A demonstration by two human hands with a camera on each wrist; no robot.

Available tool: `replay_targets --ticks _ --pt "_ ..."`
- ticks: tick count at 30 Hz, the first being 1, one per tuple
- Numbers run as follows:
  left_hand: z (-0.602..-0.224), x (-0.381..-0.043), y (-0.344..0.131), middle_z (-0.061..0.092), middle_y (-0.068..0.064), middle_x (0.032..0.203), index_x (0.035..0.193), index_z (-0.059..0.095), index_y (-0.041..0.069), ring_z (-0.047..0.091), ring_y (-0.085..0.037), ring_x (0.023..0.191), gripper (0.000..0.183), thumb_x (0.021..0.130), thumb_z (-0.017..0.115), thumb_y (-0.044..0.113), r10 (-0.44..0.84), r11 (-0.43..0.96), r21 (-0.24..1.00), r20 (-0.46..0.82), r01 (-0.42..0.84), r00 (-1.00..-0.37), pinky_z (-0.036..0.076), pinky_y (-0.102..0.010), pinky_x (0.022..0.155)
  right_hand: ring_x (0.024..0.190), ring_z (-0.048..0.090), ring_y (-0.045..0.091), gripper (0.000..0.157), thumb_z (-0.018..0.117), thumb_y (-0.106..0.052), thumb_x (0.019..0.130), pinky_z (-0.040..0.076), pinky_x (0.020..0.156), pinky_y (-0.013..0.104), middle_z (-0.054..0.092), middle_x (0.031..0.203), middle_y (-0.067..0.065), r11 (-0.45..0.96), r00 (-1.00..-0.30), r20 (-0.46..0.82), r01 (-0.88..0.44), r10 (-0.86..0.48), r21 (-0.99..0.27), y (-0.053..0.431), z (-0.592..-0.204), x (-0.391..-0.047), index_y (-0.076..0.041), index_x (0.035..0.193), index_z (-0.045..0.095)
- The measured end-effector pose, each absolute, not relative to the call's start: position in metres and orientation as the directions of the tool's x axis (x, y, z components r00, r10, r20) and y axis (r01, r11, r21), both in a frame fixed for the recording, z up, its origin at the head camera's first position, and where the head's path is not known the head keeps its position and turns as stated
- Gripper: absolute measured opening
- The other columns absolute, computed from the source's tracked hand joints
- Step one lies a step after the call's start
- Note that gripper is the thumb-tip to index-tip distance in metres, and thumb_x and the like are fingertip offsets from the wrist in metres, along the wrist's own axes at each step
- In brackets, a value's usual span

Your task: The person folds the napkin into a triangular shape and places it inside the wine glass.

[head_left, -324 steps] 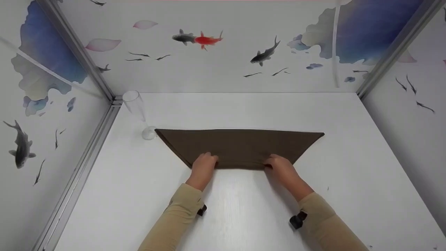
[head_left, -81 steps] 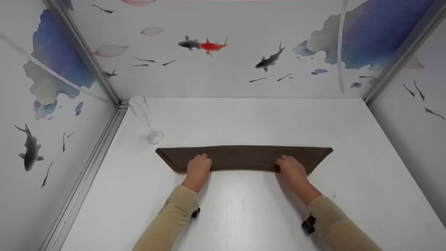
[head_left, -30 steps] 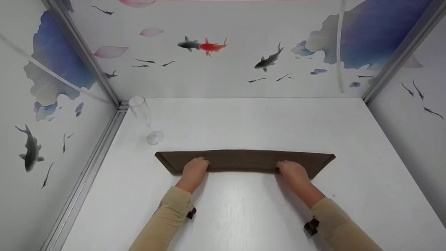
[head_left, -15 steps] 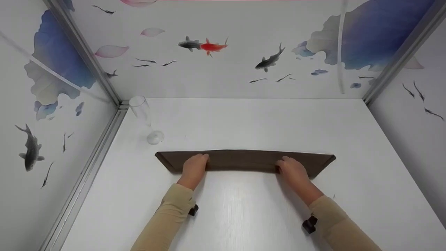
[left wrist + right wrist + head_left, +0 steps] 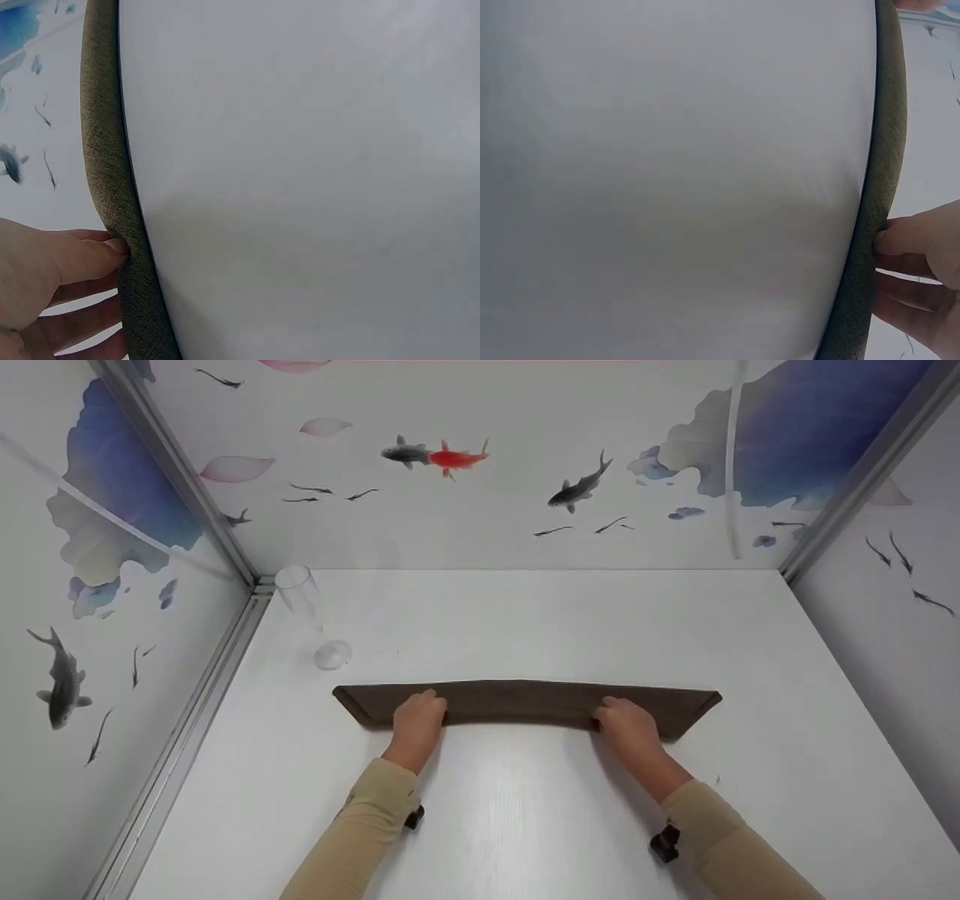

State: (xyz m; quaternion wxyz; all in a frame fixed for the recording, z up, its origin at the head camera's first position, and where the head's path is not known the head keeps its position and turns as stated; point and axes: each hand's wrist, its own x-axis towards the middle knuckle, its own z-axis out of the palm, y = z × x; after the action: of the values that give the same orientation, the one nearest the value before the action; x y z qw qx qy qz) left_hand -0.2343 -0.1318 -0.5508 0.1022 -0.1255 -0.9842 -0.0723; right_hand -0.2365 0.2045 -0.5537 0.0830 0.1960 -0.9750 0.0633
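A brown cloth napkin lies as a long, narrow strip across the table, its slanted ends tapering toward me. Along its near side runs a thick rolled edge, bowed slightly away in the middle. My left hand pinches this edge left of centre; its thumb presses from the near side while the fingers reach over the far side. Right of centre, my right hand grips the same edge likewise, with the thumb against the roll. The fingertips are partly hidden behind the cloth.
A clear stemmed glass stands at the back left, beyond the napkin's left end. White panels printed with fish and petals enclose the white table at the back and sides, joined by metal rails.
Since the earliest frame the napkin has become much narrower front to back, its far edge now closer to me. My hands have spread slightly apart. Over the last second little has moved.
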Motion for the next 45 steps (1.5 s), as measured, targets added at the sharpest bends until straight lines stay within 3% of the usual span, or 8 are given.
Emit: replay_targets --ticks 6,12,22,28,39,45 --pt "-0.549 -0.232 -0.138 0.063 -0.011 0.084 0.085 0.073 0.001 0.063 -0.027 0.076 0.003 0.083 0.073 -0.002 0.296 0.938 0.125 0.192 0.323 -0.936 0.054 -0.036 0.068 0.082 0.063 0.03 0.012 0.075 0.008 0.079 0.055 0.072 0.04 0.062 0.088 0.013 0.9 -0.895 0.173 -0.429 -0.412 -0.075 0.207 -0.552 -0.234 0.0 0.088 0.073" --pt "-0.547 -0.233 -0.144 0.062 -0.012 0.085 0.089 0.072 -0.001 0.063 -0.026 0.076 0.007 0.083 0.074 -0.001 0.341 0.925 0.114 0.172 0.363 -0.924 0.054 -0.035 0.069 0.076 0.058 0.027 0.012 0.077 -0.002 0.079 0.053 0.069 0.041 0.058 0.082 0.01 0.895 -0.893 0.145 -0.439 -0.425 -0.078 0.206 -0.55 -0.233 0.0 0.09 0.072" --pt "-0.55 -0.229 -0.148 0.062 -0.011 0.086 0.093 0.071 0.001 0.064 -0.025 0.077 0.01 0.085 0.07 -0.006 0.351 0.923 0.096 0.188 0.373 -0.917 0.054 -0.033 0.068 0.076 0.06 0.027 0.015 0.077 0.005 0.078 0.053 0.068 0.038 0.058 0.08 0.009 0.888 -0.883 0.145 -0.457 -0.446 -0.047 0.207 -0.55 -0.231 0.0 0.091 0.072" --pt "-0.548 -0.228 -0.15 0.064 -0.009 0.085 0.093 0.074 0.003 0.065 -0.023 0.078 0.013 0.085 0.07 -0.006 0.326 0.931 0.118 0.157 0.346 -0.932 0.054 -0.033 0.068 0.086 0.064 0.03 0.02 0.073 0.01 0.078 0.055 0.074 0.04 0.065 0.089 0.012 0.898 -0.898 0.117 -0.434 -0.424 -0.073 0.209 -0.547 -0.229 0.001 0.096 0.072" --pt "-0.549 -0.231 -0.154 0.069 -0.009 0.103 0.107 0.073 0.003 0.065 -0.025 0.099 0.023 0.09 0.062 -0.008 0.258 0.931 0.245 0.081 0.271 -0.963 0.052 -0.035 0.086 0.09 0.065 0.032 0.022 0.068 0.013 0.082 0.055 0.076 0.041 0.067 0.095 0.016 0.909 -0.911 0.137 -0.404 -0.389 -0.106 0.214 -0.55 -0.228 0.003 0.102 0.068" --pt "-0.552 -0.237 -0.154 0.069 -0.01 0.102 0.105 0.074 0.003 0.065 -0.026 0.099 0.024 0.089 0.061 -0.009 0.247 0.921 0.29 0.085 0.261 -0.965 0.053 -0.037 0.086 0.098 0.064 0.037 0.026 0.065 0.015 0.083 0.053 0.082 0.045 0.065 0.105 0.022 0.912 -0.923 0.093 -0.384 -0.374 -0.144 0.216 -0.55 -0.231 0.006 0.107 0.067"
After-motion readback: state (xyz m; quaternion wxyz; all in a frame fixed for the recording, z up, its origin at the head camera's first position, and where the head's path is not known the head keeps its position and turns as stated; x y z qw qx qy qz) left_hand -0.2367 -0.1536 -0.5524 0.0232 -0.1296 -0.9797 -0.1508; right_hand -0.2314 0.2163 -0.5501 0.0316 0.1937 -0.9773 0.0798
